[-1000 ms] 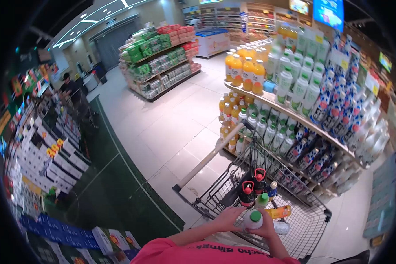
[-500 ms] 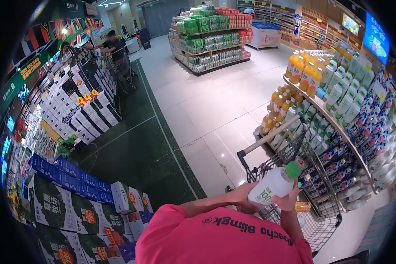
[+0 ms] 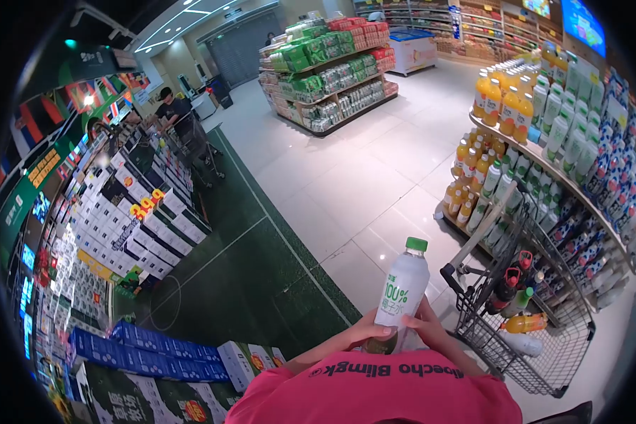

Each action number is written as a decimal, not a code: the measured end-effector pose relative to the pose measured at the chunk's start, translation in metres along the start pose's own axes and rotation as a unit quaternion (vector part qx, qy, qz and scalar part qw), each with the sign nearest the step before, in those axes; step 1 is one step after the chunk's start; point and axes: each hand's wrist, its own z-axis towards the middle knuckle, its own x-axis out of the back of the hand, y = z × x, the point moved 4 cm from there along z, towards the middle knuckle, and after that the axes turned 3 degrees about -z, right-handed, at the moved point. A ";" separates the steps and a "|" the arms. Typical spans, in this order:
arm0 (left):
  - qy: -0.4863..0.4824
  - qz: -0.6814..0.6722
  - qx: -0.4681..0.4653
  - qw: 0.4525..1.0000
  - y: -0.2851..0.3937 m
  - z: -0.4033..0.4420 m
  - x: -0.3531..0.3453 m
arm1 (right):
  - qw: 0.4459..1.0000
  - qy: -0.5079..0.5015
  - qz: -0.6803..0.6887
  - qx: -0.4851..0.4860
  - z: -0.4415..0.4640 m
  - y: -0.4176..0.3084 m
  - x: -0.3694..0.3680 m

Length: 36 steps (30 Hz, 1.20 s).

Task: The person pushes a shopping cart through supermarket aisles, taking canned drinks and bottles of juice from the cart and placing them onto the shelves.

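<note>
A coconut water bottle (image 3: 403,286) with a green cap, white wrap and green "100%" lettering stands nearly upright before my chest, leaning slightly right. My left hand (image 3: 369,331) is closed around its lower left side, thumb across the label. On the lower right side, my right hand (image 3: 422,326) grips it too, its thumb near the label's edge. The bottle's base is partly hidden by my hands and pink shirt. To the right stands a wire shopping cart (image 3: 576,357). Inside lie an orange juice bottle (image 3: 524,324), a white bottle (image 3: 521,344) and several dark, red-topped bottles (image 3: 503,290).
Bottle shelves (image 3: 572,173) rise on the right behind the cart. Stacked cartons (image 3: 141,353) line the lower left. A can display (image 3: 325,85) stands farther ahead, and a person (image 3: 173,109) is beside another cart at the far left.
The bottle has swung from tilted right to nearly upright and moved left, its label now facing me. My hands have shifted with it, and the view has turned, showing more of the cart.
</note>
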 end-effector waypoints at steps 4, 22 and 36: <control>-0.013 0.011 0.008 1.000 0.007 0.009 0.033 | 0.999 -0.024 -0.016 0.035 0.033 0.005 0.003; -0.006 0.077 0.076 0.994 0.153 0.178 0.128 | 0.996 0.051 0.042 0.064 0.211 -0.072 0.079; -0.177 0.047 0.115 0.976 0.211 0.375 0.174 | 0.951 0.272 -0.019 0.145 0.326 -0.109 0.188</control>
